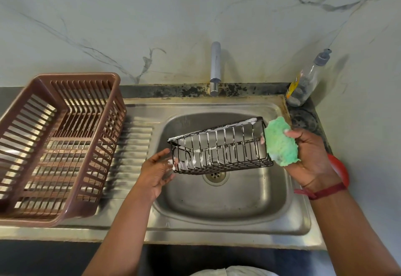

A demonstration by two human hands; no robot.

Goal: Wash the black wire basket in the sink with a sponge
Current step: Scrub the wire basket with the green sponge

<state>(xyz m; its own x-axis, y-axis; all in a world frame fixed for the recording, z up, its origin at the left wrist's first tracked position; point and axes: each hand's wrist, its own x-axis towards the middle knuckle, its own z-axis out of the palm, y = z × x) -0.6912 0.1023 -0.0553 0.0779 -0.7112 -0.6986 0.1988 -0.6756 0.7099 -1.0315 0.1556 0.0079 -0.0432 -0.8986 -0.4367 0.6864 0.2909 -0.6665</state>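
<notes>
The left hand (156, 173) pinches the left end of the soapy black wire basket (219, 147), held tilted over the stainless steel sink (217, 221), while the right hand (310, 156) clutches a crumpled green sponge (280, 143) against its right end.

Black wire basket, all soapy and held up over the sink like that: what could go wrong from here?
1. The left hand holds the black wire basket only at its foamy left end, tilted above the sink. It may slip and drop into the basin.
2. The sponge in the right hand is at the basket's right end. A hard push there could twist the basket out of that light hold.
</notes>
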